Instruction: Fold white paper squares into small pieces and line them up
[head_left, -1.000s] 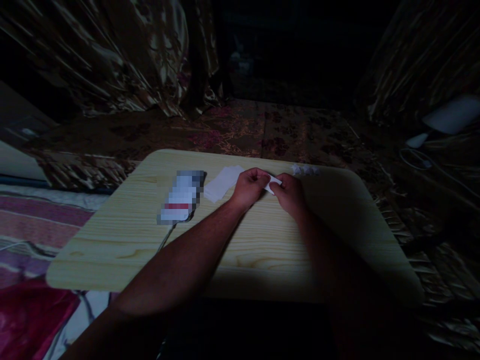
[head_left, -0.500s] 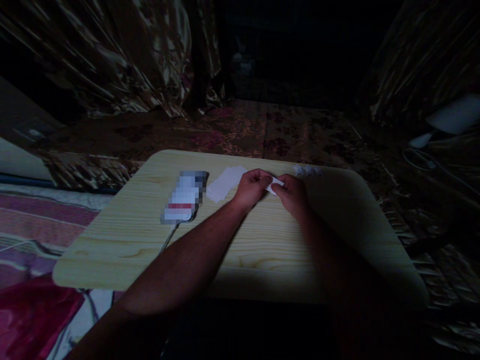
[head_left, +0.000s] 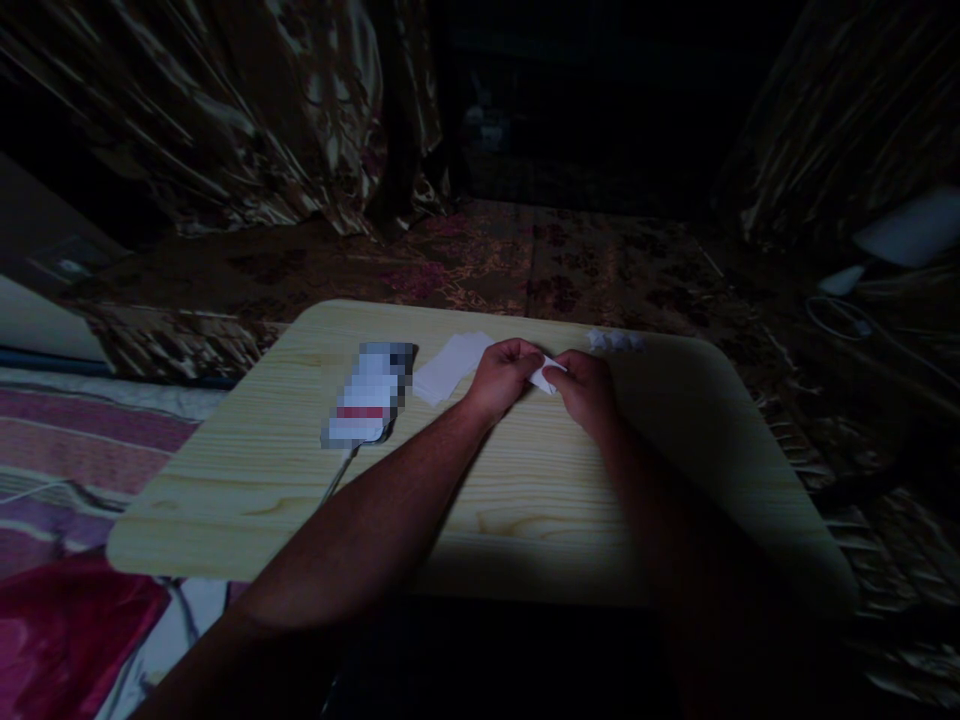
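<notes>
A small folded piece of white paper (head_left: 545, 374) is pinched between my two hands over the far middle of the table. My left hand (head_left: 507, 376) grips its left side, thumb on top. On the other side my right hand (head_left: 586, 387) closes on it, thumb pressed against the paper; the remaining fingers are largely hidden. Just left of my left hand lies a fanned stack of white paper sheets (head_left: 448, 368). Beyond my right hand, several small folded white paper pieces (head_left: 615, 341) sit in a row near the table's far edge.
The pale wooden table (head_left: 285, 500) has rounded corners. A phone (head_left: 367, 392), its screen blurred out, lies at left with a white cable (head_left: 339, 474) plugged in. A white lamp (head_left: 911, 232) stands at right. Patterned curtains (head_left: 315, 120) hang behind; striped bedding (head_left: 82, 440) is at left.
Both hands stay in nearly the same place. The folded paper between them has shifted slightly in tilt and shape, and the right thumb has moved a little.
</notes>
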